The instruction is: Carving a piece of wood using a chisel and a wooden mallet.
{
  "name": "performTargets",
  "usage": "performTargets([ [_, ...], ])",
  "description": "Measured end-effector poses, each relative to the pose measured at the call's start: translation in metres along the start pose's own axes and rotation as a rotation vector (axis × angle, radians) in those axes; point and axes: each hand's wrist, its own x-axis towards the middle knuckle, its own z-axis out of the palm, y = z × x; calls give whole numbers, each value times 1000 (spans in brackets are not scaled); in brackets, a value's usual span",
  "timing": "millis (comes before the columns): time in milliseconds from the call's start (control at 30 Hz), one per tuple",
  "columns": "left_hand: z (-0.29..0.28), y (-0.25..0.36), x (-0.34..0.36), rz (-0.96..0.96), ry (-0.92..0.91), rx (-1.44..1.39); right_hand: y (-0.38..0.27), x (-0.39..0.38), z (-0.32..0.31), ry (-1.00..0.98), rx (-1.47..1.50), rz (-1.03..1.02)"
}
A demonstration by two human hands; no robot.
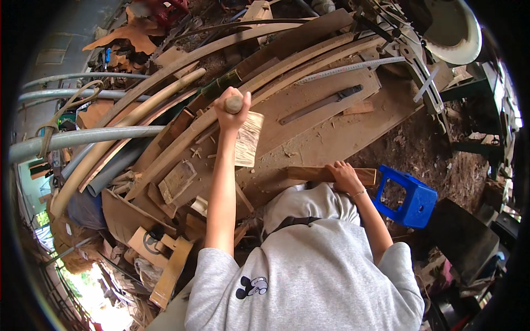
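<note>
My left hand (233, 112) is wrapped in a fist round a thick wooden handle (234, 103), its round end facing up. What the handle's lower end joins is hidden by my hand. Just beside it is a pale wooden block (249, 138) with a rough, streaked face; whether the handle belongs to it I cannot tell. Near my lap, my right hand (346, 177) grips a brown wooden board (309, 174), fingers bent over its edge. Beyond the left hand a handsaw (320, 105) with a dark handle lies on the wide wooden work board (331, 135), among scattered chips.
A blue plastic stool (417, 204) stands right of the held board. A steel ruler (353, 69) and a small wood offcut (359, 108) lie on the far side. Long wooden strips and grey pipes (94, 134) crowd the left. A wood scrap (178, 179) sits below them.
</note>
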Motion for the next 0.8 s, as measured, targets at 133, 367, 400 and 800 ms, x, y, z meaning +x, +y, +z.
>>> performTargets([
  [133,1,-3,-14,-212,120,-302,0,1,-1,7,5,-16],
  [367,-2,16,-9,-301,-79,389,1,-3,-4,29,-14,-52],
  [400,-2,12,-17,-562,-187,574,-1,-3,-7,22,-6,-37],
  [800,-12,-33,-108,-847,-370,942,0,2,-50,112,101,-43],
])
